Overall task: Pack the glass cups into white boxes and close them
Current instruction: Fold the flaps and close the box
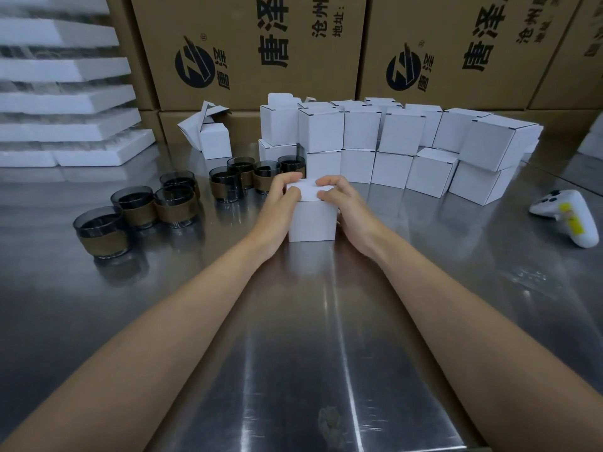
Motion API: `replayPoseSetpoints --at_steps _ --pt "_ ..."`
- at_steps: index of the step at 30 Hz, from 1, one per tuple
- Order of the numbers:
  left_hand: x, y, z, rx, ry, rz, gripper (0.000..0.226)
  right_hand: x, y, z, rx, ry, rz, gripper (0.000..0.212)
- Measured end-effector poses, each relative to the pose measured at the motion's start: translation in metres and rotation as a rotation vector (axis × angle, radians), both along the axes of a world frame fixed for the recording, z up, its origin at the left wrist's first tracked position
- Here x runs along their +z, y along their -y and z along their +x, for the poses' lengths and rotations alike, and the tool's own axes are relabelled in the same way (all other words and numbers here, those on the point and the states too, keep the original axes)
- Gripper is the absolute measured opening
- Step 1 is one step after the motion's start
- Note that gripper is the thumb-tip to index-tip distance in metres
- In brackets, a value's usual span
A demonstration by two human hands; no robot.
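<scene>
The small white cardboard box (312, 223) stands upright on the steel worktop (293, 321), squarely between left hand (277, 200) and right hand (342, 199), each grip curled narrowly over its top flap, equally near.

Small white cardboard box (312, 220) upright on reflective steel table (326, 321), left hand (283, 203) and right hand (346, 203) gripping its top edges, dark glass cups with brown bands (169, 203) to the left, stacked closed white boxes (401, 148) behind, white handheld controller (569, 216) at right.
</scene>
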State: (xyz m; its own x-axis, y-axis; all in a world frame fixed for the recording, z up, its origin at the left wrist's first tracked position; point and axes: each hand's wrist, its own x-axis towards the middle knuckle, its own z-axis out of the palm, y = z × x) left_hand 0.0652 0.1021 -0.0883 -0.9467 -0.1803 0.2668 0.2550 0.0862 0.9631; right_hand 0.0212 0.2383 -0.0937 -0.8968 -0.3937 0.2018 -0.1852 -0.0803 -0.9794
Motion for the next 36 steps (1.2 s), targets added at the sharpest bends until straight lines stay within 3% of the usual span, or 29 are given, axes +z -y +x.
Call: replayPoseSetpoints --at_steps 2,6,12,16,20,28,33,36 --pt "-0.003 -0.001 0.0 0.03 -0.019 -0.024 0.028 -0.004 -0.01 -0.002 0.059 -0.041 0.054 0.022" --pt "-0.009 -0.005 -0.003 0.089 -0.095 -0.116 0.028 -0.008 -0.021 -0.006 0.006 -0.22 0.232 0.047" --pt "-0.017 -0.004 -0.01 0.16 -0.166 -0.471 0.044 -0.004 -0.05 -0.028 -0.473 -0.357 -0.037 0.046" --pt "-0.02 -0.007 -0.012 0.145 -0.208 -0.598 0.037 0.012 -0.089 -0.05 -0.805 -0.429 -0.068 0.048" --pt "-0.02 -0.008 -0.013 0.097 -0.206 -0.683 0.034 0.036 -0.12 -0.073 -1.001 -0.516 0.014 0.05" --pt "-0.025 -0.006 -0.018 0.051 -0.19 -0.718 0.026 0.04 -0.151 -0.109 -1.003 -0.597 0.25 0.05" --pt "-0.026 -0.007 -0.018 0.033 -0.187 -0.767 0.028 0.028 -0.145 -0.117 -1.033 -0.556 0.214 0.063" --pt "-0.026 -0.009 -0.016 0.014 -0.185 -0.795 0.03 0.018 -0.143 -0.119 -1.138 -0.554 0.2 0.057"
